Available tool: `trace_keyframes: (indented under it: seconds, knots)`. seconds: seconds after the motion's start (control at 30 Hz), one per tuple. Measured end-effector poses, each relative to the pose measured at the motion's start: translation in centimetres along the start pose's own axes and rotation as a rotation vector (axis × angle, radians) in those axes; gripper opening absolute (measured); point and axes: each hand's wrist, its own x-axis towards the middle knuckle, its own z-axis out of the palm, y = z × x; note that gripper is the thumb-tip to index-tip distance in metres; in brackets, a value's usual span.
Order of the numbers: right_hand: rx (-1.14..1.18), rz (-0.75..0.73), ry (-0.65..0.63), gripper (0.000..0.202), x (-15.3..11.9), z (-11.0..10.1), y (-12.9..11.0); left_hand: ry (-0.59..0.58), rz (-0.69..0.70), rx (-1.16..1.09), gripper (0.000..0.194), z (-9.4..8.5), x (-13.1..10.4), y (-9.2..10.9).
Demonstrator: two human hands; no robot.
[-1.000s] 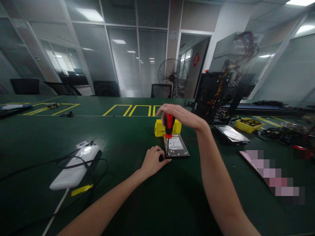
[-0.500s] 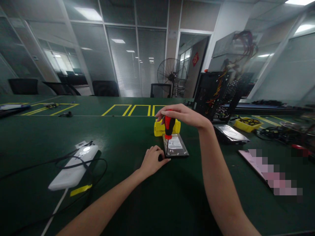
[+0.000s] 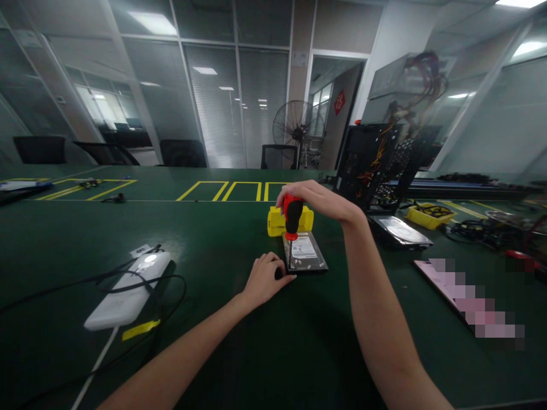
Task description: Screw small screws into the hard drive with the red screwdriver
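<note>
A small hard drive [image 3: 311, 250] with a white label lies flat on the green table. My left hand [image 3: 265, 278] is at its near left corner, fingers curled along the left side and thumb stretched along the front edge, bracing it. From above, my right hand [image 3: 314, 196] closes over the handle of a red and black screwdriver [image 3: 293, 216]. The screwdriver stands almost upright, its tip touching the drive's left side near the front corner. Just behind the drive sits a yellow plastic bin [image 3: 276, 222], partly hidden by the screwdriver.
A white power strip [image 3: 128, 296] with black cables lies to the left. At right are another hard drive [image 3: 400, 232], a pink flat item [image 3: 461, 296], partly pixelated, a yellow tray [image 3: 429, 216] holding cables, and an open computer case [image 3: 371, 165].
My right hand has shifted slightly right and its fingers have curled in around the screwdriver handle, which has turned a little. My left hand and the hard drive stay put.
</note>
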Motion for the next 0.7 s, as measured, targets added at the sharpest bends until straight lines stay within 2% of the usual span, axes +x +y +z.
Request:
trace_keyframes:
  seconds: [0.33, 0.7]
  knots:
    - [-0.033, 0.007, 0.054, 0.035, -0.06, 0.05, 0.07, -0.001, -0.001, 0.013, 0.031, 0.08, 0.02, -0.09]
    - [-0.186, 0.029, 0.067, 0.036, -0.08, -0.06, 0.20, 0.011, 0.009, -0.001, 0.031, 0.09, -0.02, -0.08]
